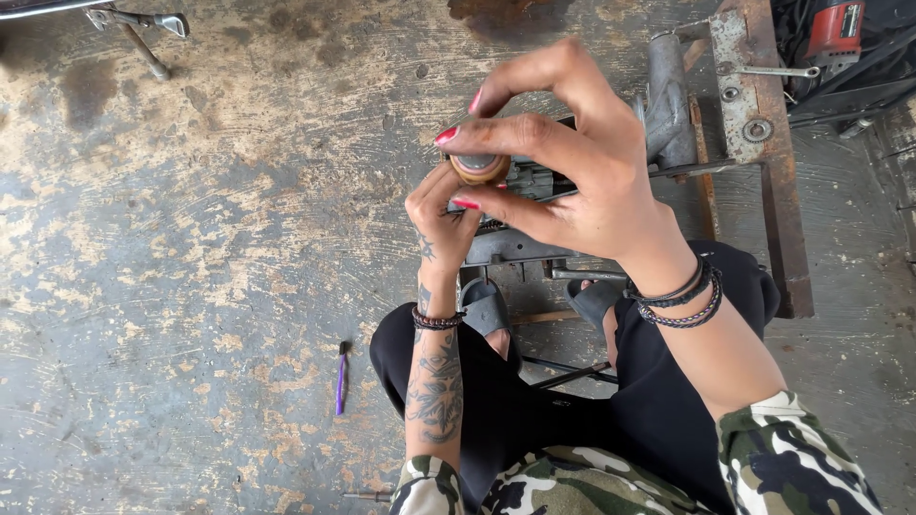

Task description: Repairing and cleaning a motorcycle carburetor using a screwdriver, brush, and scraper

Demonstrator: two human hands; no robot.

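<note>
A small round brown part with a grey top (480, 168) is held up in front of me between both hands. My right hand (582, 162) arches over it, pinching it between the index finger above and the thumb below. My left hand (441, 221) supports it from underneath and behind, its fingers mostly hidden by the part and the right hand. Both wrists wear dark bracelets. Below the hands, a grey metal machine part (515, 244) lies on the floor between my feet.
A rusty metal frame (763, 143) with bolts and a grey casting (668, 100) stands at the upper right, a red power tool (832, 29) behind it. A purple-handled tool (341, 380) lies on the worn concrete floor at the left. A metal stand (143, 29) is at the top left.
</note>
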